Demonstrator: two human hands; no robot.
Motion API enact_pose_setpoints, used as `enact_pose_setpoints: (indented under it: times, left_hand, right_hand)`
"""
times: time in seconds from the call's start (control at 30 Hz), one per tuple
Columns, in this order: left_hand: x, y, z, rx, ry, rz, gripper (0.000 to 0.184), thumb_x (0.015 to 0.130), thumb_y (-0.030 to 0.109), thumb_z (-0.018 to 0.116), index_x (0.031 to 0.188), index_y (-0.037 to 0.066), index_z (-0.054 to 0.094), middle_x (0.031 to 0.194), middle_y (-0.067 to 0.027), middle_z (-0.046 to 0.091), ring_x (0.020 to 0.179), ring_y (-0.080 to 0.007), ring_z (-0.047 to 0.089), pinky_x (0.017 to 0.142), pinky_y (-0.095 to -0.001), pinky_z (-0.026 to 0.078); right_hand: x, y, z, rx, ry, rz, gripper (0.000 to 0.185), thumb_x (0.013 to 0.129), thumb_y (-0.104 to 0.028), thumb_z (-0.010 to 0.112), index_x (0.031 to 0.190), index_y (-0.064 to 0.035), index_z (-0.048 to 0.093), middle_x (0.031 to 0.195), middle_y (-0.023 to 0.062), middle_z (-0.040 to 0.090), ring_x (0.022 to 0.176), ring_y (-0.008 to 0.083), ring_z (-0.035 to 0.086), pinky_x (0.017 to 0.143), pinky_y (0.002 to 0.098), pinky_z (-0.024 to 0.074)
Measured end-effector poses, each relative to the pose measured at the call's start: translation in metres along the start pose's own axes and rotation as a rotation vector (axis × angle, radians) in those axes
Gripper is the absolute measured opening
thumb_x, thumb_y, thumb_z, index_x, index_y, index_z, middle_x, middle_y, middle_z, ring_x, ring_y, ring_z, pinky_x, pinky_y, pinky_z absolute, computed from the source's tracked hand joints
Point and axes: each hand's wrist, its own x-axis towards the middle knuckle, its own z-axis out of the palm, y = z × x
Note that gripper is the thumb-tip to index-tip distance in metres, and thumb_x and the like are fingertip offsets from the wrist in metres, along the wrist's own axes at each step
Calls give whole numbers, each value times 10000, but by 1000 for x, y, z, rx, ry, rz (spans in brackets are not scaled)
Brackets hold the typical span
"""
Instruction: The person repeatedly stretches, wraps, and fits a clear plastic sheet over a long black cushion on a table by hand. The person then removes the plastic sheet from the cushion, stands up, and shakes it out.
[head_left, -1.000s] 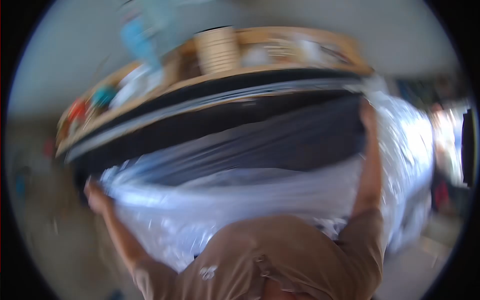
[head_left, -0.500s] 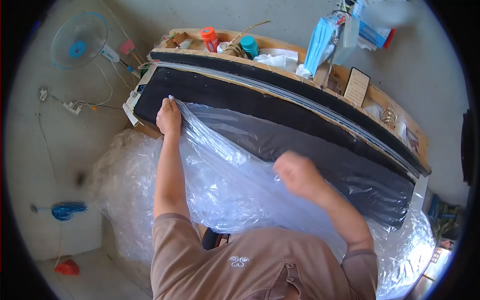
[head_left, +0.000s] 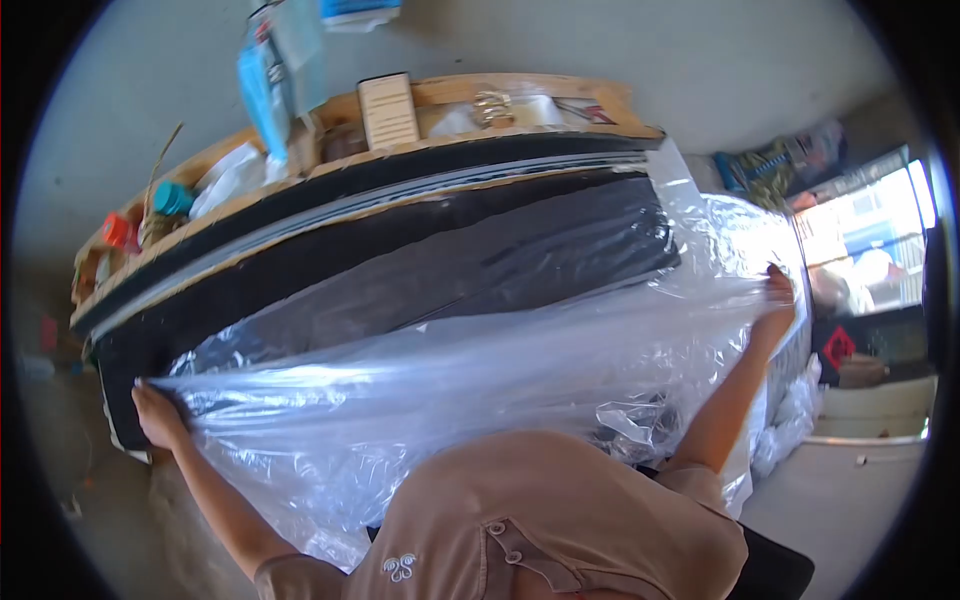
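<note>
A large sheet of clear plastic film (head_left: 450,370) stretches across in front of me, partly over a long black padded surface (head_left: 270,275). At the left end, my left hand (head_left: 160,415) is closed on a gathered corner of the film, close above the black surface. My right hand (head_left: 776,300) is out at the far right and somewhat smeared by motion. Its fingers look closed on the film's other end, and the film runs in taut folds between both hands. Loose, crumpled film hangs toward my body.
Behind the black surface runs a metal strip (head_left: 400,200) and a wooden tray (head_left: 440,92). The tray holds a phone (head_left: 389,110), a red-capped bottle (head_left: 120,232), a teal-capped bottle (head_left: 172,198) and a golden coil (head_left: 493,108). Blue masks (head_left: 262,95) hang above; a bright window (head_left: 875,235) is right.
My view has swung to the right. My right hand has moved from the middle out to the film's right end, and the film is pulled straighter. My left hand keeps its hold.
</note>
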Motion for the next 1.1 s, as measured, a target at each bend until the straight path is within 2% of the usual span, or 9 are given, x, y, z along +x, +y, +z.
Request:
enact_pose_setpoints:
  times: [0.07, 0.13, 0.2, 0.23, 0.33, 0.4, 0.53, 0.7, 1.1]
  left_hand:
    - [1, 4, -5, 29, -38, -13, 464, 913, 496, 312, 1077, 136, 554, 927, -189, 623, 828, -421, 584, 658, -512, 456]
    - [8, -5, 0, 33, -52, 22, 481, 911, 504, 304, 1085, 128, 547, 950, -196, 616, 841, -422, 580, 669, -514, 453]
    - [7, -8, 3, 25, -17, 24, 492, 911, 505, 298, 1086, 114, 539, 970, -202, 610, 861, -428, 572, 688, -515, 449]
    - [6, -5, 1, 18, 19, 16, 492, 911, 504, 296, 1087, 111, 536, 972, -203, 609, 865, -430, 570, 694, -516, 448]
    - [5, -5, 0, 26, -18, 16, 494, 915, 500, 285, 1099, 113, 529, 996, -195, 606, 862, -429, 572, 689, -525, 443]
    - [8, -7, 1, 53, -4, 25, 477, 918, 494, 282, 1078, 124, 536, 979, -196, 607, 850, -431, 571, 671, -526, 442]
    - [3, 0, -3, 53, 10, 42, 453, 927, 476, 294, 1052, 118, 541, 949, -185, 614, 816, -424, 576, 643, -522, 441]
    - [-2, 13, -18, 12, -10, 29, 462, 919, 457, 356, 1072, 74, 565, 1051, -183, 592, 903, -401, 567, 718, -466, 453]
    - [-57, -158, -21, -918, 410, 256, 343, 903, 256, 504, 1107, -20, 512, 1050, -167, 566, 905, -270, 566, 792, -393, 494]
  right_hand:
    - [92, -6, -64, 522, -594, 257, 195, 686, -133, 513, 773, 24, 590, 874, 131, 600, 851, 242, 554, 820, 339, 418]
    - [124, -64, -15, -151, -574, 230, 221, 736, -204, 551, 765, 12, 589, 795, 124, 574, 775, 255, 544, 813, 317, 408]
    - [212, 12, -21, -1390, -57, -415, 343, 830, -342, 557, 860, -2, 592, 808, 166, 587, 735, 264, 576, 727, 384, 448]
    - [171, -73, 26, -1124, 299, -455, 362, 839, -369, 566, 881, -11, 586, 821, 172, 598, 727, 271, 588, 694, 400, 453]
    - [64, -80, 99, -473, -21, -420, 304, 838, -295, 585, 986, -29, 575, 972, 144, 604, 874, 271, 590, 757, 375, 439]
    - [3, -38, 137, -727, -503, -716, 343, 842, -316, 559, 1063, -53, 551, 1127, 127, 550, 1016, 274, 531, 881, 418, 376]
    - [-49, 128, 109, -939, -461, 134, 485, 894, -365, 453, 1252, -38, 433, 1348, 123, 393, 1250, 281, 360, 1020, 489, 253]
    - [-58, 18, 160, -664, -783, -427, 527, 917, -400, 357, 1297, -36, 393, 1380, 132, 349, 1279, 285, 318, 1040, 463, 231]
    - [-36, 43, 234, -662, -726, -429, 158, 823, -202, 555, 960, -137, 601, 1249, 55, 470, 1206, 247, 389, 984, 612, 165]
